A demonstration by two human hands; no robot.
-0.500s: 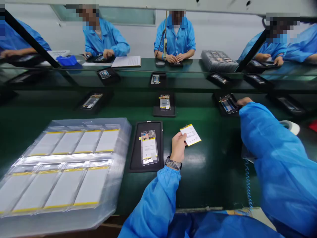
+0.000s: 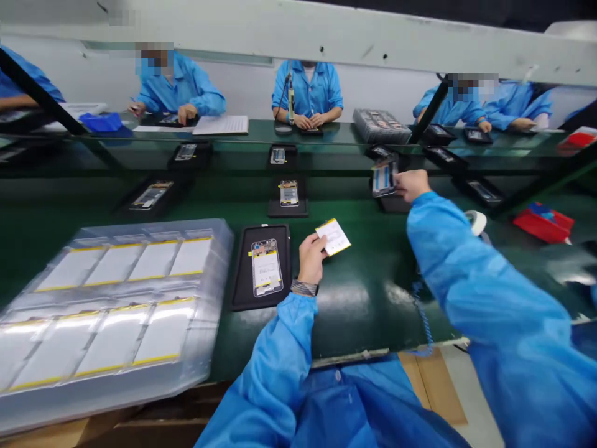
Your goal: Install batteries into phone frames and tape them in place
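Note:
My left hand [image 2: 311, 258] pinches a white phone battery [image 2: 334, 237] with yellow edge strips, held above the green bench. Out at the far right, my right hand [image 2: 413, 185] grips an open phone frame [image 2: 384, 178] by its side, tilted up over a black tray [image 2: 394, 203]. Left of my left hand, another phone frame [image 2: 267, 267] with a battery in it lies in a black tray [image 2: 239, 292]. A clear plastic tray [image 2: 212, 317] on the left holds several more white batteries [image 2: 161, 330] in its pockets.
Further black trays with phones, such as one phone [image 2: 289, 193], stand along the bench [image 2: 347, 305]. To the right are a tape roll [image 2: 476, 221], a red box [image 2: 543, 224] and a coiled blue cord [image 2: 423, 320]. Co-workers in blue sleeves [image 2: 200, 93] sit opposite, behind dark slanted posts.
My right hand has lifted the phone frame up from its black tray. The left hand still holds the battery. The view has swung a little to the right.

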